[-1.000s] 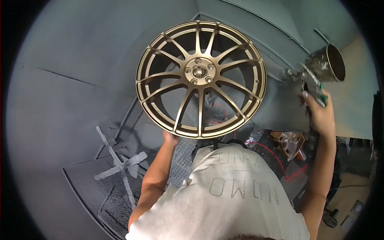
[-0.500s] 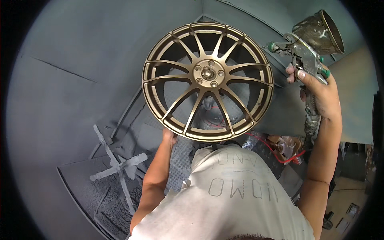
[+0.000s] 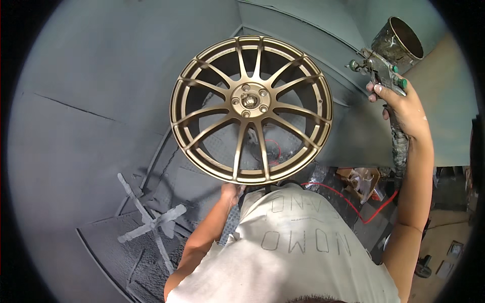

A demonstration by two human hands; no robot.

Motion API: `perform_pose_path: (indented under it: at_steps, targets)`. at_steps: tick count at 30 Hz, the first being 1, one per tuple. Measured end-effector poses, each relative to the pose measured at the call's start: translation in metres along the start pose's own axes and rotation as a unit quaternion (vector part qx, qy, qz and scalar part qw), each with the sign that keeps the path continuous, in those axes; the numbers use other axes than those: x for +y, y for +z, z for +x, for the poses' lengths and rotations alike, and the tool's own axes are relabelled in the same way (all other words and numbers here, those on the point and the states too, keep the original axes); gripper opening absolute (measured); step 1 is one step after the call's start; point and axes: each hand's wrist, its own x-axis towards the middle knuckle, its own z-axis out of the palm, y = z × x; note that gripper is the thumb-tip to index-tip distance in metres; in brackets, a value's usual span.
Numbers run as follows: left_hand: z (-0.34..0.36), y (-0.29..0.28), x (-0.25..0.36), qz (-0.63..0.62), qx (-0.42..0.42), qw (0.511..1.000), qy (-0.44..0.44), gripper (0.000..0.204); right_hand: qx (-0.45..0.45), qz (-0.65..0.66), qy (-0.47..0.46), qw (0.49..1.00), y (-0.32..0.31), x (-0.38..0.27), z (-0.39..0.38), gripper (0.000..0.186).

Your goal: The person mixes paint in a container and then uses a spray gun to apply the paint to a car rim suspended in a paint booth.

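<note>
A bronze-gold wheel rim [image 3: 244, 115] with several paired spokes faces up in front of me, a round hub with bolt holes at its middle. On the right, my right hand [image 3: 401, 106] is closed around the grip of a spray gun [image 3: 381, 70]. The gun is metal with green knobs, and a paint-stained cup [image 3: 399, 40] tops it. Its nozzle points left, toward the wheel, with a gap between them. My left hand [image 3: 232, 193] is just below the wheel's near edge, closed; the rim partly hides its fingers, and what they hold cannot be made out.
A red hose [image 3: 348, 202] loops below the gun. Beyond it stands an open cardboard box [image 3: 359, 181] of clutter. At lower left is a grey-coated cross-shaped stand [image 3: 153, 220]. Grey booth walls [image 3: 101, 65] rise on the left and behind the wheel.
The wheel has turned and sits slightly farther left and lower in view. The spray gun has tilted somewhat, still in my right hand. My left hand has shifted right and down beneath the rim.
</note>
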Motion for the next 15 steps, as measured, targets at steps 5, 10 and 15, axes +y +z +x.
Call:
perform_pose_path:
  at_steps: [5, 10, 15]
  targets:
    - [-0.017, 0.046, -0.028, 0.008, -0.001, 0.996, -0.092, 0.019, -0.036, 0.009, 0.019, 0.999, 0.005, 0.003, 0.028, 0.034]
    - [-0.018, 0.059, -0.035, -0.003, 0.007, 0.995, -0.095, 0.020, -0.072, 0.035, 0.015, 0.997, 0.014, 0.011, 0.049, 0.030]
    - [-0.019, 0.056, -0.052, -0.063, 0.027, 0.996, -0.055, 0.024, -0.124, 0.033, -0.008, 0.992, 0.004, 0.024, 0.064, 0.037]
